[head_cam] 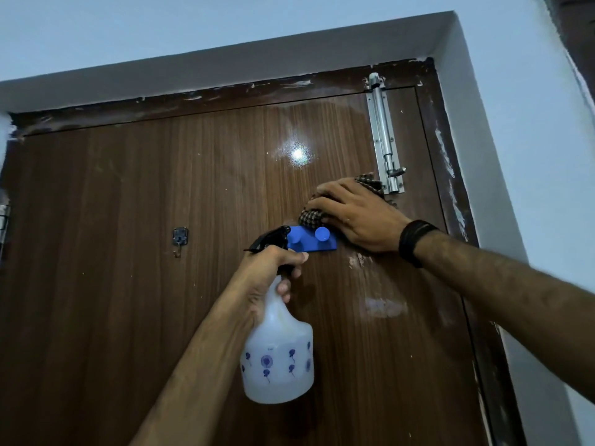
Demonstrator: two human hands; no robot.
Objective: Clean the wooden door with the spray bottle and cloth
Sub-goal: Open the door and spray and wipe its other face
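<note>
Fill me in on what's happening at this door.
A person is cleaning the wooden door. The right hand presses a checked cloth flat against the upper part of the door, just below the metal bolt latch and above a blue hook rack. The left hand grips the neck of a white spray bottle, finger by the trigger. A glossy patch shines above the cloth; pale smudges remain lower down.

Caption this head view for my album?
Right hand presses checked cloth on wooden door; left hand holds spray bottle.
</note>
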